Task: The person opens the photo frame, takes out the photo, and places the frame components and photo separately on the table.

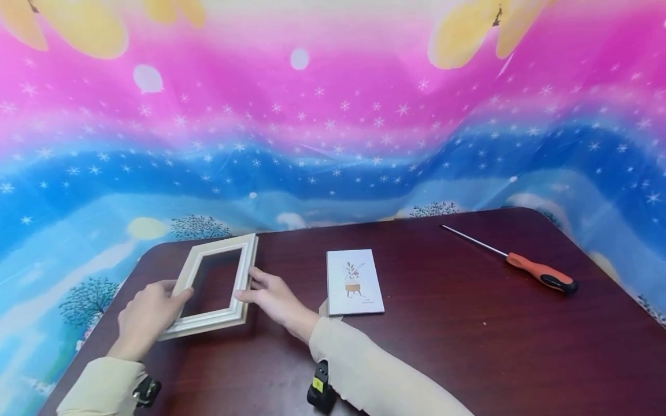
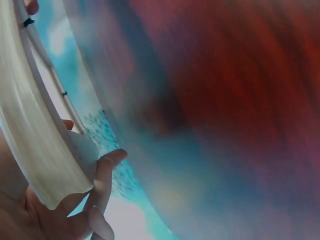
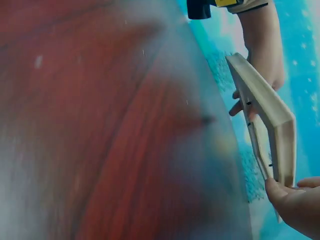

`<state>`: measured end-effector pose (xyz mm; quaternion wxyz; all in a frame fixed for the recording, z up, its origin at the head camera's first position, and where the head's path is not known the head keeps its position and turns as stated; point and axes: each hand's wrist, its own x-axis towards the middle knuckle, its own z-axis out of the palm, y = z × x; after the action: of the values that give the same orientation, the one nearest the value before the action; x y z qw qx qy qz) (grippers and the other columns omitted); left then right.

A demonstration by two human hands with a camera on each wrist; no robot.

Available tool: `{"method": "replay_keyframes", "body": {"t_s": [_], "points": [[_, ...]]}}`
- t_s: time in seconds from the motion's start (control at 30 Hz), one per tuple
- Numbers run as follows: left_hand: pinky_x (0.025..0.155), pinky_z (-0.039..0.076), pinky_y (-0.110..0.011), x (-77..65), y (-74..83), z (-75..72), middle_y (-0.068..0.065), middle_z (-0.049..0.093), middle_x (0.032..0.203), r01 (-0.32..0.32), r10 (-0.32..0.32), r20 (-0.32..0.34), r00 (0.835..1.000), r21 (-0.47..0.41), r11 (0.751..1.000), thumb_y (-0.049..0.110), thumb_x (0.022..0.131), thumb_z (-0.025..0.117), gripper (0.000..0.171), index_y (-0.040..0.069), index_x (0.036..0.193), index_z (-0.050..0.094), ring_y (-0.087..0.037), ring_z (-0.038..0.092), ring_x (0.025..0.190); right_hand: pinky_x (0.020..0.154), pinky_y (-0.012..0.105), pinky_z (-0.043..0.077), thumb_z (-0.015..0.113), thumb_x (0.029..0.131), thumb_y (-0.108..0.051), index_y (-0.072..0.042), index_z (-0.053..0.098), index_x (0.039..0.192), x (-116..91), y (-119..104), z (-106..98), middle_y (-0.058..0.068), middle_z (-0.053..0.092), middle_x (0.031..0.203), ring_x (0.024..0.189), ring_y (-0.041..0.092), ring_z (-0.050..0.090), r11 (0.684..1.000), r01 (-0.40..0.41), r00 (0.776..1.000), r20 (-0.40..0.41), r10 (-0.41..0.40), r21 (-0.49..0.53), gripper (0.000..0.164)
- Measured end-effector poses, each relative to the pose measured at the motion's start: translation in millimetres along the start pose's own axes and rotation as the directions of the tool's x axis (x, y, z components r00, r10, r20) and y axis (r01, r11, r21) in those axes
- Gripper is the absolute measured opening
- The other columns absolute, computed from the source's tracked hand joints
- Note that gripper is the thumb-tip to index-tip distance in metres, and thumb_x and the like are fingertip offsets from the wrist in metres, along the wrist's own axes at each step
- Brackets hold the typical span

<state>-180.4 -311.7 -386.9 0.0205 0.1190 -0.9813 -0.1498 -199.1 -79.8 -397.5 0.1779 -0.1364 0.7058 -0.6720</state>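
Both hands hold a cream-white picture frame (image 1: pixel 239 289), tilted above the left part of the table. Its middle is an open window through which the table shows. The left hand (image 1: pixel 148 315) grips the left side, thumb over the front face. On the opposite side, the right hand (image 1: pixel 276 297) pinches the edge between thumb and fingers. In the left wrist view the frame's curved outer moulding (image 2: pixel 35 115) rests in the left hand (image 2: pixel 55 215). Small dark tabs show along the frame's inner back edge (image 3: pixel 260 145) in the right wrist view, where the right hand (image 3: pixel 300 205) holds one end.
A white card (image 1: pixel 355 283) printed with a potted plant lies mid-table, right of the right hand. Farther right is a screwdriver (image 1: pixel 536 268) with an orange and black handle. The dark red-brown table (image 1: pixel 432 346) backs onto a colourful printed cloth (image 1: pixel 333 133).
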Motion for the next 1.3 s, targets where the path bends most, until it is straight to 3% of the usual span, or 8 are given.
{"method": "replay_keyframes", "body": {"t_s": [0.23,0.4,0.63,0.97,1.1,1.2,1.3], "points": [[0.052,0.042,-0.047,-4.2,-34.3,-5.0,-0.033,0.062,0.118,0.028,-0.029,0.044,0.999,0.020,0.999,0.057,0.087,0.048,0.076,-0.006,0.131,0.051,-0.041,0.063,0.084,0.111,0.042,0.036,0.065,0.082,-0.032,-0.022,0.038,0.145,2,0,27,-0.002,0.043,0.150,0.135,0.015,0.037,0.992,-0.052,0.998,0.027,0.055,-0.117,0.069],[0.062,0.045,-0.056,-2.8,-48.8,-8.1,-0.037,0.054,0.126,0.041,-0.045,0.074,0.996,0.044,0.998,0.058,0.088,0.045,0.080,-0.009,0.133,0.046,-0.053,0.054,0.100,0.112,0.043,0.035,0.065,0.081,-0.035,-0.024,0.038,0.145,6,1,41,-0.007,0.041,0.151,0.136,0.013,0.035,0.989,-0.118,0.991,0.051,0.123,-0.093,0.070],[0.064,0.045,-0.059,-0.9,-55.4,-7.2,-0.038,0.052,0.127,0.062,-0.067,0.103,0.992,0.052,0.997,0.059,0.087,0.047,0.082,-0.008,0.135,0.044,-0.054,0.052,0.102,0.115,0.046,0.028,0.064,0.082,-0.032,-0.015,0.036,0.146,9,8,49,-0.001,0.037,0.153,0.139,0.017,0.029,0.981,-0.189,0.979,0.085,0.186,0.031,0.071],[0.073,0.032,-0.080,0.5,-51.6,1.0,-0.035,0.063,0.113,0.106,-0.110,0.053,0.993,0.065,0.992,0.053,0.083,0.057,0.075,-0.005,0.130,0.051,-0.052,0.057,0.093,0.115,0.045,0.030,0.064,0.083,-0.032,-0.015,0.036,0.146,10,16,45,-0.001,0.037,0.153,0.139,0.018,0.030,0.983,-0.181,0.979,0.094,0.182,-0.018,0.071],[0.070,0.039,-0.073,1.0,-49.8,2.4,-0.037,0.061,0.114,0.092,-0.097,0.062,0.993,0.088,0.992,0.053,0.081,0.059,0.076,-0.006,0.129,0.052,-0.051,0.057,0.092,0.115,0.043,0.031,0.063,0.083,-0.032,-0.013,0.032,0.148,10,14,40,0.001,0.035,0.155,0.139,0.018,0.031,0.985,-0.154,0.979,0.120,0.162,-0.071,0.074],[0.062,0.044,-0.061,0.9,-47.9,1.3,-0.036,0.063,0.110,0.057,-0.063,0.058,0.996,0.094,0.994,0.050,0.081,0.061,0.072,-0.008,0.125,0.055,-0.047,0.059,0.086,0.115,0.042,0.030,0.063,0.084,-0.031,-0.011,0.031,0.148,11,11,37,0.002,0.034,0.155,0.139,0.017,0.030,0.985,-0.137,0.981,0.125,0.150,-0.102,0.074],[0.055,0.044,-0.050,1.0,-46.1,-2.0,-0.032,0.068,0.096,0.043,-0.048,0.059,0.997,0.088,0.995,0.043,0.082,0.062,0.065,-0.009,0.120,0.058,-0.038,0.060,0.076,0.114,0.042,0.032,0.064,0.083,-0.029,-0.012,0.036,0.146,11,8,37,0.003,0.039,0.152,0.138,0.017,0.033,0.984,-0.142,0.982,0.112,0.153,-0.106,0.070]]}}
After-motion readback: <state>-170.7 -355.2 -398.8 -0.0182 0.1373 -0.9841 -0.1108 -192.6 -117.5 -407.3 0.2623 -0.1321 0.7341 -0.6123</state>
